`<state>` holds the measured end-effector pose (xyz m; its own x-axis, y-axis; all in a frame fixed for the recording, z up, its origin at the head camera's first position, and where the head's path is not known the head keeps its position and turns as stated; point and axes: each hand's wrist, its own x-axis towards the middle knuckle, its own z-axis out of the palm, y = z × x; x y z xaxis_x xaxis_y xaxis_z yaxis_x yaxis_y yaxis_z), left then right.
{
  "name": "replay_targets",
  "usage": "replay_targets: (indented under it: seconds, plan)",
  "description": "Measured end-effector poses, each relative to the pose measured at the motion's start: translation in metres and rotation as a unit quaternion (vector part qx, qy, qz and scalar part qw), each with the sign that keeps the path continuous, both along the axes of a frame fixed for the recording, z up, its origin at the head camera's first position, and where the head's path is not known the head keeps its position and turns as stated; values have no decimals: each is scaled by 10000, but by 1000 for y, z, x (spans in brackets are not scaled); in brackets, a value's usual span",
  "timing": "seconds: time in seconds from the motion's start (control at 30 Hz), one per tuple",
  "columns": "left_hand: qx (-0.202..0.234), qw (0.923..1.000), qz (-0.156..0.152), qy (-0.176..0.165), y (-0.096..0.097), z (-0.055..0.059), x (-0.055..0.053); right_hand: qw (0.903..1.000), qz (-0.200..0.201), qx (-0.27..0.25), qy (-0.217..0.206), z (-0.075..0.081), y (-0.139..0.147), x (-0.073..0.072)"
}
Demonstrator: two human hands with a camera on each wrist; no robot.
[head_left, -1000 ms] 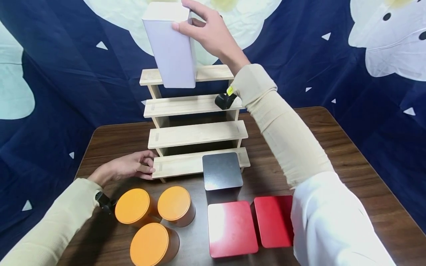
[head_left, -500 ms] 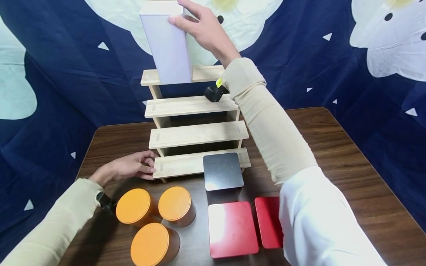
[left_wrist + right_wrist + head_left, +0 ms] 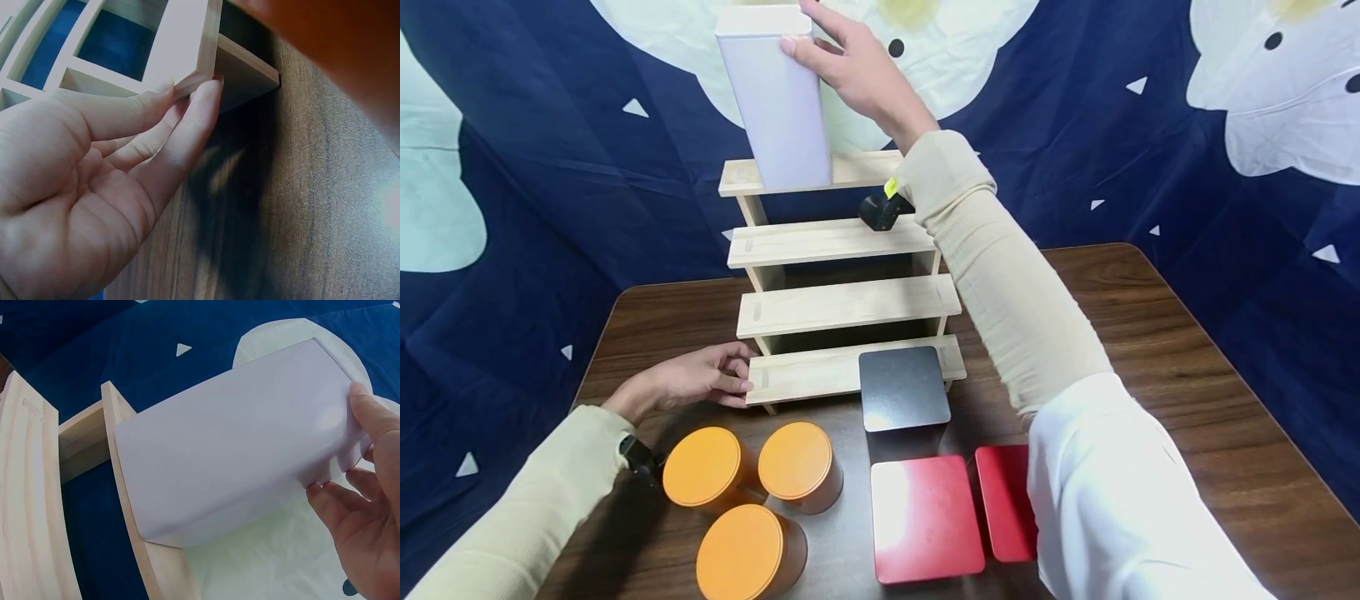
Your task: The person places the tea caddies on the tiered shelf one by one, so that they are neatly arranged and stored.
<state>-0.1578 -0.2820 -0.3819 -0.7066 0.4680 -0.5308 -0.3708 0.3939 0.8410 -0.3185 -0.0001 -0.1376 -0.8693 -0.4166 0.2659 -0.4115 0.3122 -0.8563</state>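
A tall white rectangular tin (image 3: 782,112) stands upright on the top step of a wooden tiered display shelf (image 3: 850,307), toward its left end. My right hand (image 3: 867,73) grips the tin near its upper end, thumb on the front face and fingers at the side and top. In the right wrist view, the base of the white tin (image 3: 237,437) meets the narrow top board, and the right hand (image 3: 369,494) holds the other end. My left hand (image 3: 700,375) pinches the left end of the lowest board; the left wrist view shows the thumb and fingertips on that board's corner (image 3: 187,44).
Three round orange-lidded tins (image 3: 797,458) stand at the front left of the brown table (image 3: 1120,333). A black square tin (image 3: 904,387) stands before the lowest step. Two red square tins (image 3: 927,518) are nearer, one partly behind the right sleeve. A blue patterned cloth (image 3: 1060,192) hangs behind.
The white tin has moved slightly left and back from in front of the top step onto it, with my right hand still holding it. My left hand has stayed at the lowest board.
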Motion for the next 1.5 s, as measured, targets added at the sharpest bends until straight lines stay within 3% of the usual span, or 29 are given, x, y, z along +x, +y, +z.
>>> replay_targets:
  seconds: [0.4, 0.73, 1.07, 1.5]
  plan:
    - [79, 9999, 71, 55, -3, -4, 0, 9976, -83, 655, 209, 2, 0, 2]
    - [75, 10000, 37, 33, -3, -8, 2, 9913, 66, 1191, 557, -1, 31, 27]
    - [77, 10000, 37, 25, -2, -7, -3, 9905, 488, 1012, 799, -20, 71, 54]
    - [161, 9999, 32, 12, -2, -9, -3, 9893, 760, 698, 1035, -37, 113, 91]
